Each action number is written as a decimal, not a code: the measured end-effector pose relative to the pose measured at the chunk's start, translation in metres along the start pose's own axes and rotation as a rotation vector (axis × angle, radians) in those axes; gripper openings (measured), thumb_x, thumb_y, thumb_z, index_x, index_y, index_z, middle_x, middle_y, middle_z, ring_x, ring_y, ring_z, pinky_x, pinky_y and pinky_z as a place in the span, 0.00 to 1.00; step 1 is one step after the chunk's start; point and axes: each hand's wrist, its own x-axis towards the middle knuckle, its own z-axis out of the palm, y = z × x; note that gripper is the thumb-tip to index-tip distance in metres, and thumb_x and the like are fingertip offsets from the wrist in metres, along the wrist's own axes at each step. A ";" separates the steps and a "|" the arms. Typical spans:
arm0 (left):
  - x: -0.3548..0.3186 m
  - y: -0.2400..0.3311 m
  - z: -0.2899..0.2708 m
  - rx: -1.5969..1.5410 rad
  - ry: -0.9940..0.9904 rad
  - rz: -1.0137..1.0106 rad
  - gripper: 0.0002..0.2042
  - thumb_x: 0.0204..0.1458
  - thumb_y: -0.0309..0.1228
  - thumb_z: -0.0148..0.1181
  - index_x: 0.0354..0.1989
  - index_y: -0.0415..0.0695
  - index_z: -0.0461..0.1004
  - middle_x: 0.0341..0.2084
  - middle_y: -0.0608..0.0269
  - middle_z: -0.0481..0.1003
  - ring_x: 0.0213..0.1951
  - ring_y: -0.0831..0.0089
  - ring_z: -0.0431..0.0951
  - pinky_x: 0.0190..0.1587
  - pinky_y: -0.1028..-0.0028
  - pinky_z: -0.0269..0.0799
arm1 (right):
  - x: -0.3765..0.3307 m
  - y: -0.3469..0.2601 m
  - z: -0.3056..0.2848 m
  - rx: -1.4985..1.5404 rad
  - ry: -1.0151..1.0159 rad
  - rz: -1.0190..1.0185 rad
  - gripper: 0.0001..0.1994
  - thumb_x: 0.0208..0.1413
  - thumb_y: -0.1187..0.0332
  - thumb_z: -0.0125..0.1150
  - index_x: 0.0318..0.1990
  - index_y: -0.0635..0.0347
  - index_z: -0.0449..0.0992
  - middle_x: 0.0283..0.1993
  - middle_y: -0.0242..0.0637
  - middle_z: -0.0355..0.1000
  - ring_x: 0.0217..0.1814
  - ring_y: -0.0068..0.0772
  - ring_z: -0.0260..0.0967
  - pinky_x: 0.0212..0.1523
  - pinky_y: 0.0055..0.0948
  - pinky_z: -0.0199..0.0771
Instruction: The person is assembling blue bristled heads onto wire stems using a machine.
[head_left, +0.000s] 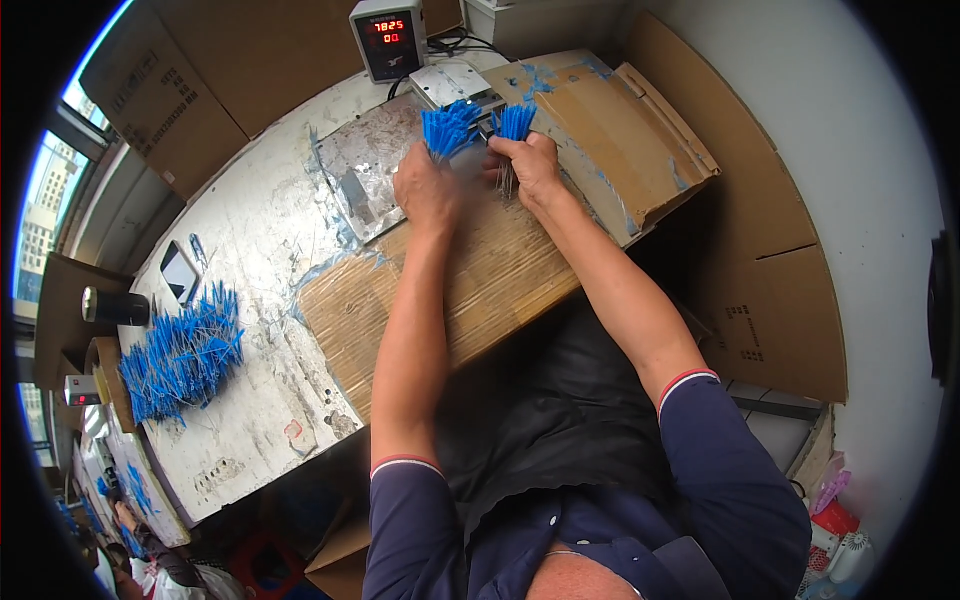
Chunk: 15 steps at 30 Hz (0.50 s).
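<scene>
My left hand (428, 192) is closed around a thick bunch of thin pieces with blue ends (450, 128), the ends fanning out above the fist. My right hand (532, 168) pinches a smaller bunch of blue-ended thin wires (513, 122); their bare silvery lengths hang below the fingers. Both bunches are upright, side by side, just in front of a small metal device (455, 84) at the back of the table. Under my left hand lies a worn metal plate (370, 150). What the pieces are exactly, I cannot make out.
A counter box with red digits (390, 40) stands behind. Taped cardboard (430, 300) covers the near table edge, and a cardboard box (610, 130) sits right. To the left are a pile of blue-ended wires (185, 355), a phone (180, 272) and a black cup (115, 306). Another person (150, 550) works lower left.
</scene>
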 end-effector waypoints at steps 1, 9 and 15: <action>0.000 0.002 -0.001 0.009 -0.036 -0.006 0.08 0.48 0.27 0.63 0.35 0.41 0.73 0.32 0.46 0.78 0.39 0.46 0.78 0.43 0.52 0.70 | -0.001 0.001 -0.003 -0.001 -0.001 0.000 0.05 0.51 0.77 0.66 0.33 0.67 0.76 0.26 0.41 0.75 0.20 0.34 0.75 0.19 0.33 0.80; 0.000 0.000 0.000 0.001 -0.040 0.003 0.08 0.51 0.30 0.62 0.38 0.43 0.75 0.30 0.45 0.80 0.36 0.43 0.80 0.40 0.50 0.72 | -0.003 0.004 -0.004 0.002 0.008 -0.024 0.06 0.50 0.81 0.65 0.35 0.66 0.76 0.27 0.38 0.75 0.24 0.31 0.75 0.22 0.31 0.82; -0.001 -0.002 0.001 0.026 -0.024 0.032 0.06 0.51 0.28 0.61 0.35 0.43 0.74 0.29 0.46 0.79 0.36 0.44 0.79 0.40 0.50 0.71 | -0.007 0.001 -0.002 -0.101 0.022 0.006 0.06 0.48 0.83 0.64 0.32 0.66 0.74 0.26 0.39 0.74 0.21 0.31 0.74 0.19 0.31 0.80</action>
